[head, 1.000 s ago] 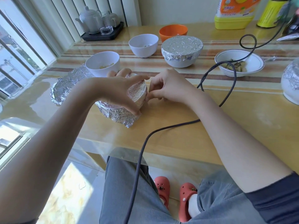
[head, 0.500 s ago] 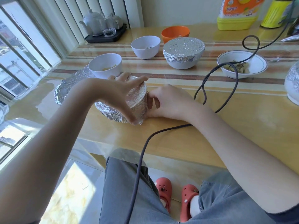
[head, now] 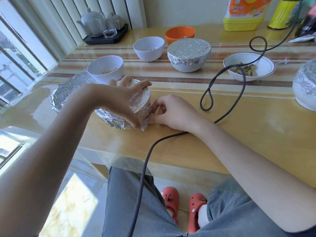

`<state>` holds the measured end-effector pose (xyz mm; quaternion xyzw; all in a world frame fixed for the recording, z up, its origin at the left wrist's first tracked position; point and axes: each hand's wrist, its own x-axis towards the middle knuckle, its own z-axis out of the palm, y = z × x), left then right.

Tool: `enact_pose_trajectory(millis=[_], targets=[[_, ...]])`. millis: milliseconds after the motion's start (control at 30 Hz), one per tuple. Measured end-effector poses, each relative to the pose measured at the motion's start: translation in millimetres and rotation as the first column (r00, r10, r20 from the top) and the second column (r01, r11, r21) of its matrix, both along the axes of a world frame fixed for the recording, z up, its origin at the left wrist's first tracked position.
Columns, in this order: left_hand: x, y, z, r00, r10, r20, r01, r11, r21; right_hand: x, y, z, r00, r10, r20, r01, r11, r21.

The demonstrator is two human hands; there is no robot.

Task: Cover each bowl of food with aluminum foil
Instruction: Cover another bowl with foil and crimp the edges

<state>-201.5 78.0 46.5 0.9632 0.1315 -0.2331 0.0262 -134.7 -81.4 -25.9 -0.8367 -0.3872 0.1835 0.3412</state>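
Note:
A small bowl wrapped in aluminum foil (head: pixel 140 103) sits near the table's front, with loose foil flaring around its base. My left hand (head: pixel 119 100) spans its top, thumb down the near side. My right hand (head: pixel 172 112) pinches the foil at the bowl's right side, low by the table. Behind it a white bowl (head: pixel 106 68) with food stands uncovered, with a crumpled foil sheet (head: pixel 65 93) to its left. Further back are another uncovered white bowl (head: pixel 148 48), an orange bowl (head: pixel 179 33), a foil-covered bowl (head: pixel 188 54) and a shallow white dish (head: pixel 248 66) of food.
A dark cable (head: pixel 208 93) loops across the table and hangs off the front edge over my lap. Another foil-covered bowl (head: pixel 305 86) sits at the right edge. A teapot tray (head: pixel 106 37) stands back left; a yellow bottle (head: pixel 242 13) and a can (head: pixel 282 12) stand back right.
My right hand has slid from the bowl's upper rim down to its lower right side, pressing foil there. My left hand stays on top of the bowl.

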Motion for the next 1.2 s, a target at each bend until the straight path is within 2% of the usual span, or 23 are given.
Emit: enact_pose_trajectory(millis=[200,600,700,800,1067,1200], targets=[[3,-3,-15,0.992,0.034,0.118,-0.028,0.998,-0.058,-1,-2,0,1.0,-0.003,0.016,0.003,1.0,-0.007],[2,-4,-14,0.994,0.043,0.098,-0.038,0.998,-0.051,-9,-14,-2,0.997,0.075,-0.032,-0.074,0.997,0.024],[2,-1,-15,0.997,0.017,0.073,-0.014,0.999,-0.048,-18,-10,-3,0.999,0.034,-0.002,-0.034,0.999,-0.016],[2,0,-15,0.998,0.006,0.055,-0.004,1.0,-0.03,-23,-9,-4,0.999,-0.016,0.035,0.015,1.0,0.017],[2,-2,-16,0.997,0.022,0.069,-0.022,1.0,-0.004,-25,-13,0,0.997,-0.014,-0.073,0.016,0.999,0.028],[3,-3,-18,0.997,0.03,0.077,-0.031,1.0,0.007,-20,-27,3,0.997,-0.046,-0.065,0.043,0.998,-0.036]])
